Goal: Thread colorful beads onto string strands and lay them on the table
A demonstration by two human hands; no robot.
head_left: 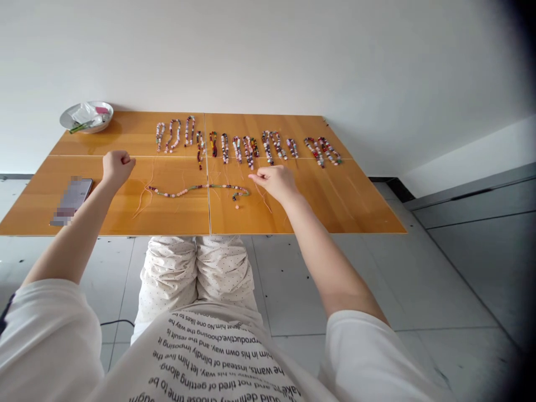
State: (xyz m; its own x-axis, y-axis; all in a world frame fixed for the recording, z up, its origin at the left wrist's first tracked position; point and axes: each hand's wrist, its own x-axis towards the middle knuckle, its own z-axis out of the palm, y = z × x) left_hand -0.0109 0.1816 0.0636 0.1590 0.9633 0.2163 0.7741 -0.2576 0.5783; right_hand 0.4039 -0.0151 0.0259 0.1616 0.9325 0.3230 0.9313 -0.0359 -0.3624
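Note:
My left hand (118, 168) is closed in a fist above the left part of the table; whatever may be inside the fingers is hidden. On the right, my right hand (274, 180) has its fingers curled and its thumb pressed forward; anything pinched there is too small to make out. Between the hands, a strand of mixed beads (183, 192) lies in a wavy line across the table and hooks round at its right end. Thin orange thread (144, 195) trails loosely at its left end. A single pink bead (237, 207) rests just below the hook.
Beyond the hands, several looped bead strands (274, 146) lie in a row across the wooden table (355, 206). A white bowl (62, 120) holding plastic bags stands at the back left corner. A phone (79, 192) lies beside my left forearm. The wall borders the back edge.

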